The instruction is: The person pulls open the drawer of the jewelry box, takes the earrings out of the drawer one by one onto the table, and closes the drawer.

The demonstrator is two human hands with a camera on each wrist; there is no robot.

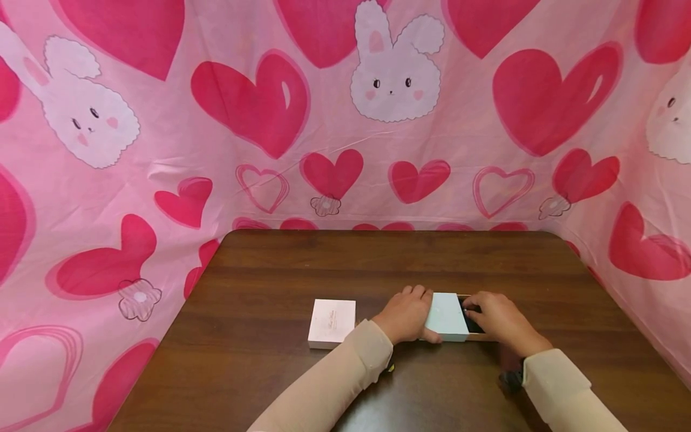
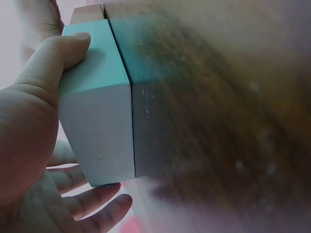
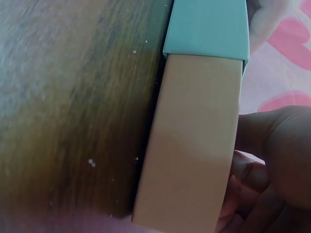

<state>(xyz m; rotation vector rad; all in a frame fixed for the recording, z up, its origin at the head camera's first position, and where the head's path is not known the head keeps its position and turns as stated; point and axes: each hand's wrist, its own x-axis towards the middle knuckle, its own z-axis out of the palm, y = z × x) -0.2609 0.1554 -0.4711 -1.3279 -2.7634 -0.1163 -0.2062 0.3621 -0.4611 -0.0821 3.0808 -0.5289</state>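
Observation:
A mint-green slide-out box (image 1: 447, 315) lies on the table with its tan inner drawer (image 3: 187, 136) pulled partway out to the right. My left hand (image 1: 406, 313) grips the sleeve's left end; its thumb presses the near side (image 2: 97, 63) and its other fingers reach round the far side. My right hand (image 1: 499, 318) is at the drawer, its thumb and fingertips reaching into the dark interior (image 1: 472, 324). A small pale spot shows by those fingertips, and I cannot tell whether they hold something. In the right wrist view, the drawer wall partly hides the fingers.
Left of the left hand, a pale pink square box (image 1: 330, 321) with small lettering lies closed, partly behind the left forearm. The dark brown wooden table (image 1: 259, 270) has rounded far corners. A pink cloth (image 1: 345, 138) with hearts and rabbits hangs round the table's back and sides.

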